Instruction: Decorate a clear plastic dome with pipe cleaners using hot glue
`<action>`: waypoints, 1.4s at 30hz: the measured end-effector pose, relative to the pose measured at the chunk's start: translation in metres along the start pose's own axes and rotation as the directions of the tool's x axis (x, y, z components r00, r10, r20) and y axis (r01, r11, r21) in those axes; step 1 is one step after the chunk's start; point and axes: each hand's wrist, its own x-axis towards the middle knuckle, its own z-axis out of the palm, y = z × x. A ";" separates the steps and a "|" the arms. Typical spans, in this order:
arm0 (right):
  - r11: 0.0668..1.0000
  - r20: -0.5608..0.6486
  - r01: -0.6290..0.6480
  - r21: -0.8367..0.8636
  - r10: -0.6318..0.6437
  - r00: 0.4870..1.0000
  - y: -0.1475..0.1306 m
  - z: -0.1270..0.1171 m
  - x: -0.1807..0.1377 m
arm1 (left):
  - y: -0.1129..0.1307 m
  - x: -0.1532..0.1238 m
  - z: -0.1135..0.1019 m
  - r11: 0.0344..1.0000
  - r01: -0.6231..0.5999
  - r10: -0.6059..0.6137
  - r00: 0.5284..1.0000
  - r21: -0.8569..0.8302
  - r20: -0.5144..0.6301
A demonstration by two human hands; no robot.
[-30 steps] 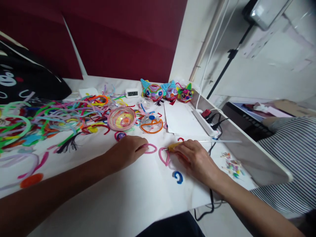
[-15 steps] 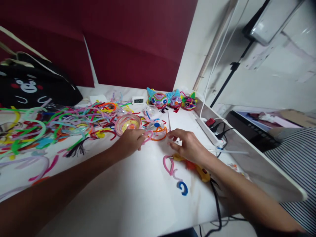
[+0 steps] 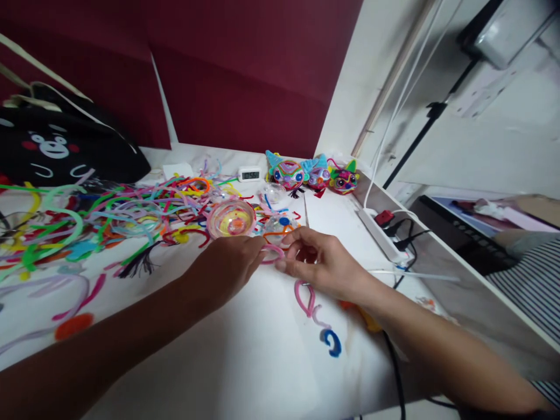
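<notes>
My left hand (image 3: 230, 265) and my right hand (image 3: 321, 262) meet over the white table (image 3: 227, 361), both pinching a small pink pipe-cleaner loop (image 3: 273, 252) between their fingertips. Just behind the loop sits a clear plastic half-ball with an orange rim (image 3: 277, 226), and to its left a clear bowl wound with pink and yellow pipe cleaners (image 3: 231, 217). Below my right hand lie a bent pink pipe cleaner (image 3: 304, 297) and a blue curl (image 3: 331, 342). A yellow glue gun (image 3: 367, 319) lies mostly hidden under my right forearm.
A heap of coloured pipe cleaners (image 3: 96, 219) covers the table's left side. A black bag (image 3: 61, 151) stands behind it. Three pipe-cleaner figures (image 3: 315, 174) and a small clock (image 3: 250, 174) line the back. A power strip (image 3: 382, 233) with cables runs along the right edge.
My right hand let go of the yellow glue gun and moved up and left to the pink loop. My left hand lifted the loop off the table toward the half-ball.
</notes>
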 end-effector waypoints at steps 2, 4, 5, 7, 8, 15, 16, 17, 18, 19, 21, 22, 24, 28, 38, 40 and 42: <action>1.000 -0.010 0.009 -0.029 -0.009 1.000 0.003 0.007 0.002 | 0.004 0.002 -0.001 0.999 0.011 -0.012 1.000 -0.042 -0.020; 0.999 -0.012 0.017 -0.049 -0.018 1.000 0.006 0.009 0.004 | 0.006 0.003 -0.003 0.990 0.036 -0.041 0.999 -0.140 -0.030; 0.999 -0.008 0.012 -0.037 -0.012 1.000 0.007 0.008 0.004 | 0.006 0.004 -0.004 0.976 0.064 -0.071 0.997 -0.207 -0.027; 0.999 0.001 -0.014 0.032 0.014 1.000 0.010 0.002 0.006 | 0.005 0.005 -0.007 0.932 0.131 -0.142 0.990 -0.337 -0.006; 0.997 0.003 -0.032 0.077 0.032 0.999 0.012 -0.001 0.007 | 0.003 0.005 -0.008 0.912 0.155 -0.166 0.986 -0.380 0.004; 0.950 -0.087 -0.202 0.237 0.227 0.970 0.025 -0.037 0.031 | -0.022 0.012 0.011 0.942 0.119 -0.147 0.987 -0.313 -0.068; 0.939 -0.099 -0.220 0.263 0.253 0.962 0.028 -0.042 0.035 | -0.026 0.013 0.017 0.941 0.105 -0.133 0.989 -0.323 -0.066; 0.928 -0.106 -0.240 0.285 0.279 0.954 0.032 -0.046 0.040 | -0.028 0.015 0.023 0.938 0.084 -0.112 0.991 -0.338 -0.066; 0.917 -0.107 -0.262 0.302 0.306 0.946 0.036 -0.050 0.045 | -0.029 0.017 0.030 0.936 0.069 -0.102 0.992 -0.345 -0.079; 0.907 -0.106 -0.282 0.314 0.328 0.939 0.040 -0.053 0.050 | -0.029 0.019 0.036 0.936 0.056 -0.098 0.990 -0.349 -0.104; 0.890 -0.095 -0.314 0.330 0.362 0.927 0.049 -0.057 0.060 | -0.026 0.024 0.047 0.939 0.025 -0.084 0.984 -0.344 -0.159; 0.883 -0.085 -0.327 0.335 0.374 0.924 0.052 -0.058 0.064 | -0.023 0.027 0.053 0.942 0.012 -0.078 0.980 -0.334 -0.184; 0.868 -0.060 -0.355 0.346 0.398 0.915 0.058 -0.060 0.070 | -0.017 0.034 0.063 0.952 -0.004 -0.068 0.973 -0.307 -0.222; 0.847 -0.009 -0.401 0.349 0.431 0.902 0.066 -0.063 0.077 | -0.007 0.048 0.080 0.967 0.032 -0.092 0.970 -0.253 -0.226; 0.847 0.013 -0.459 0.269 0.473 0.881 0.072 -0.060 0.091 | -0.006 0.061 0.096 0.986 0.047 -0.080 0.976 -0.160 -0.205; 0.856 -0.001 -0.457 0.241 0.471 0.882 0.073 -0.059 0.093 | -0.005 0.061 0.097 0.982 0.068 -0.103 0.975 -0.176 -0.196; 0.865 -0.013 -0.454 0.214 0.467 0.884 0.073 -0.059 0.095 | -0.004 0.060 0.098 0.978 0.084 -0.124 0.971 -0.192 -0.206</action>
